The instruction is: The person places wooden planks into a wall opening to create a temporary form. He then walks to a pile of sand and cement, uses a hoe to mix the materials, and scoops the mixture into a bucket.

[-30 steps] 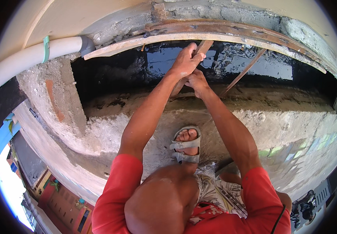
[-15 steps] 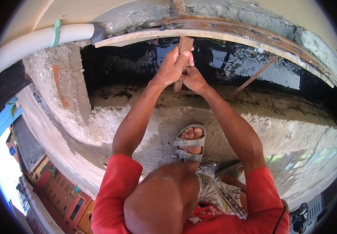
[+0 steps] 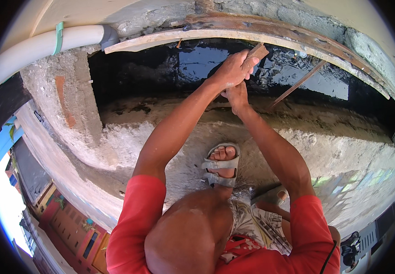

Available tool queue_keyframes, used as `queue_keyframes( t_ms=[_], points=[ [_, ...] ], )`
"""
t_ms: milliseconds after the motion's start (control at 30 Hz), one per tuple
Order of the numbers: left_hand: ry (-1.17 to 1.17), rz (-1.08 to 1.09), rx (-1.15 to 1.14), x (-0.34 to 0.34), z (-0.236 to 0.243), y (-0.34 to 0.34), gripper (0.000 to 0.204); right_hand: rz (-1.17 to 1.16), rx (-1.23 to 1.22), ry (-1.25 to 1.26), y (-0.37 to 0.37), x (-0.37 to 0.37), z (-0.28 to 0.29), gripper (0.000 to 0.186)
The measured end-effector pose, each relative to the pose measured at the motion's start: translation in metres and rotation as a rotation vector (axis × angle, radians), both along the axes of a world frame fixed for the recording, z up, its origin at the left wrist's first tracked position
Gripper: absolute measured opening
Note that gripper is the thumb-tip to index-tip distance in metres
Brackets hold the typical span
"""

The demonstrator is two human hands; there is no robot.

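My left hand (image 3: 235, 69) is closed on a short brown wooden piece (image 3: 260, 51), tilted to the right over the dark opening with standing water (image 3: 202, 64). My right hand (image 3: 236, 96) is just below my left, closed on the same piece, its lower part hidden by my hands. A long pale board (image 3: 147, 43) with brown timber behind it runs across the top of the opening, close above my hands. A thin wooden stick (image 3: 298, 83) leans diagonally across the opening to their right.
A white pipe (image 3: 42, 48) with a grey elbow and green strap runs at upper left. Rough concrete wall (image 3: 76, 96) borders the opening. My sandaled foot (image 3: 222, 171) rests on the concrete ledge (image 3: 270, 150). Buildings show far below left; a dark motorbike-like shape (image 3: 352, 249) at lower right.
The wooden piece was nearly upright half a second ago and now leans right. My left hand has moved right with it, and my right hand slightly right.
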State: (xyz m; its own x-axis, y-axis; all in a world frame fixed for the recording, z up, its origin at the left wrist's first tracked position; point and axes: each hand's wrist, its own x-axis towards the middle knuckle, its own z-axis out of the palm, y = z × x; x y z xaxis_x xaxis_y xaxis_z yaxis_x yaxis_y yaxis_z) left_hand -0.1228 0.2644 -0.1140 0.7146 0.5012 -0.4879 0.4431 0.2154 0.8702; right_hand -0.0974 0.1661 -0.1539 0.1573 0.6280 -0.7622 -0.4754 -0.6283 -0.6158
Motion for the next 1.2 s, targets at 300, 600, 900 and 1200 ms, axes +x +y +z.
queue_keyframes(
  t_ms=[300, 600, 900, 1200],
  points=[
    [-0.097, 0.007, -0.152, 0.005, -0.023, 0.011, 0.048, 0.142, 0.022, -0.065, 0.006, 0.012, -0.022, 0.033],
    [0.020, -0.020, -0.089, -0.007, 0.020, -0.009, 0.061, 0.008, 0.180, -0.080, -0.008, 0.025, -0.006, 0.032],
    [0.482, 0.102, 0.079, -0.135, -0.016, 0.012, 0.042, -0.336, -0.050, 0.169, -0.005, 0.045, -0.009, 0.035],
    [0.478, 0.088, 0.048, -0.157, -0.038, 0.031, 0.037, -0.091, -0.021, 0.166, 0.033, 0.025, -0.068, 0.027]
  ],
)
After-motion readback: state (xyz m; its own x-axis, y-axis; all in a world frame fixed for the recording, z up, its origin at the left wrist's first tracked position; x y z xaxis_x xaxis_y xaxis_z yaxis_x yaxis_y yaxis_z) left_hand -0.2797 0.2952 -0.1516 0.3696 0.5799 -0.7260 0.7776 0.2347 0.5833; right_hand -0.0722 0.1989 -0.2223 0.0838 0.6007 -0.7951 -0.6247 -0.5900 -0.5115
